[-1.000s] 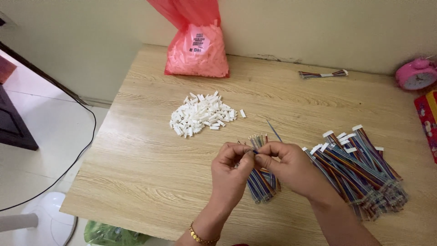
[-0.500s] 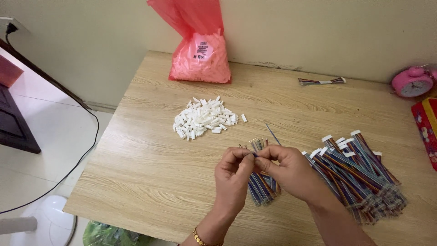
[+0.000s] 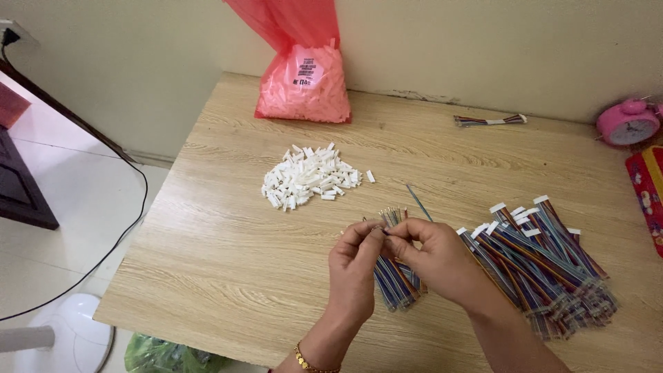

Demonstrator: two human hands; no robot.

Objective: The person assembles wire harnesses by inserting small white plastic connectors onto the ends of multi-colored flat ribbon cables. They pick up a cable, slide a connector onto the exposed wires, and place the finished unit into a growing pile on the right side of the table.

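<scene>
- Two hands over the light wood-grain surface (image 3: 207, 276), near its front edge. My left hand (image 3: 356, 266) and right hand (image 3: 435, 259) meet fingertip to fingertip, both pinching the top of a small bundle of multicoloured ribbon wires (image 3: 395, 280).
- That bundle hangs down between the hands; its bare metal tips fan out just above the fingers. Exact wire count I cannot tell, since the hands cover the middle.
- One big pile of multicoloured ribbon cables with white end connectors (image 3: 539, 269) lies just to the right of my right hand. Too many overlap to count.
- One heap of small white plastic connector housings (image 3: 307, 181) sits mid-surface, well apart from the hands. One stray housing (image 3: 370, 177) lies just beside it.
- One thin loose wire (image 3: 418, 201) lies on the surface above the hands.
- One red translucent plastic bag of white parts (image 3: 304, 79) stands against the wall at the back.
- One single finished cable (image 3: 490, 121) lies at the back right.
- One pink alarm clock (image 3: 628, 123) at the right edge, partly cut off. A red patterned flat item (image 3: 648, 190) below it is mostly cropped, so I can't identify it.
- Gold bracelet (image 3: 307, 360) on the left wrist.
- Versus a second ago: same pinch and same layout, but the view has shifted slightly, so the clock sits further out at the edge.
</scene>
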